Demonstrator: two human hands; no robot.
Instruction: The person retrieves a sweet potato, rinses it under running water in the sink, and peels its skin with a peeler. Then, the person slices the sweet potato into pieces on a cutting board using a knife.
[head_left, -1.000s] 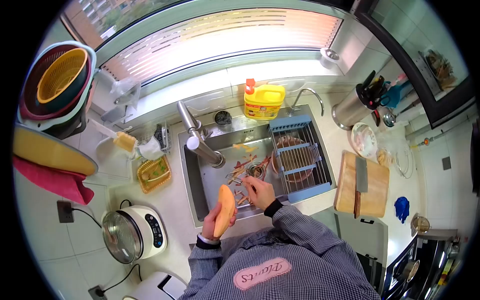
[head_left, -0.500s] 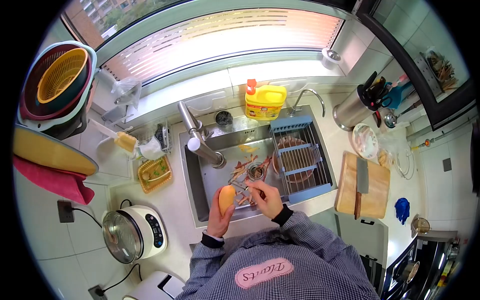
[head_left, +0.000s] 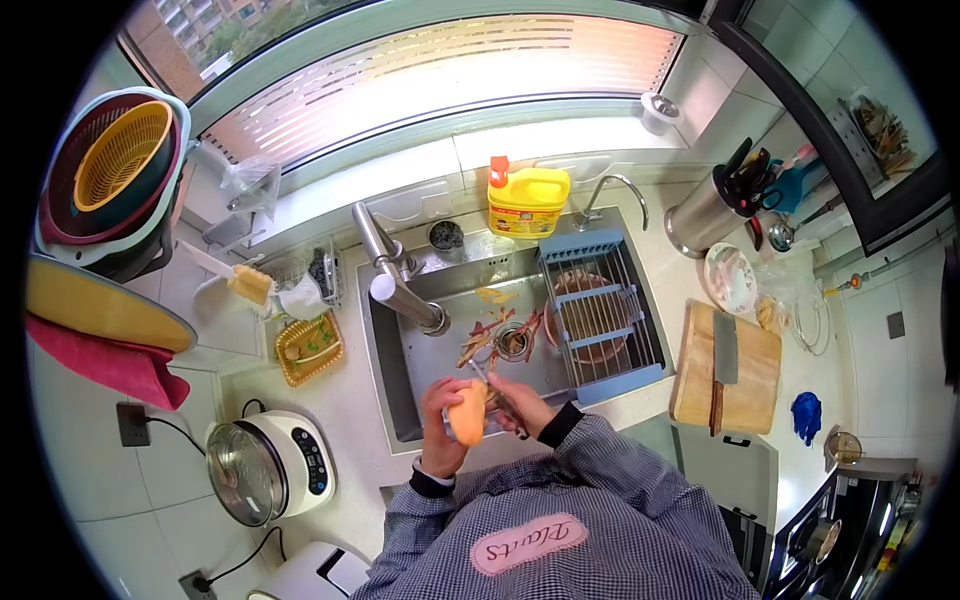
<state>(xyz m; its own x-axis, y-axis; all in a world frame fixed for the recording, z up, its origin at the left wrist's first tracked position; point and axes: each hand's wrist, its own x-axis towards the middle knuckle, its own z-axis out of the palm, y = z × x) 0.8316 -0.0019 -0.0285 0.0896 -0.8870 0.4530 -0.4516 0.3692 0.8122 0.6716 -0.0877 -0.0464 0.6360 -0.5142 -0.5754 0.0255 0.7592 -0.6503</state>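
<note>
At the sink's [head_left: 405, 362] near edge, orange root [head_left: 467, 413] was clasped by left hand [head_left: 441, 428], peeler [head_left: 478, 370] by right hand [head_left: 528, 408]; shallow strokes were advised.

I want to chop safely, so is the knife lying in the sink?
No, the knife lies flat on the wooden cutting board, right of the sink.

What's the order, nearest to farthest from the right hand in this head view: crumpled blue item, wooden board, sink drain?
1. Sink drain, just beyond the right hand.
2. Wooden board, off to the right.
3. Crumpled blue item, farther right, past the board.
</note>
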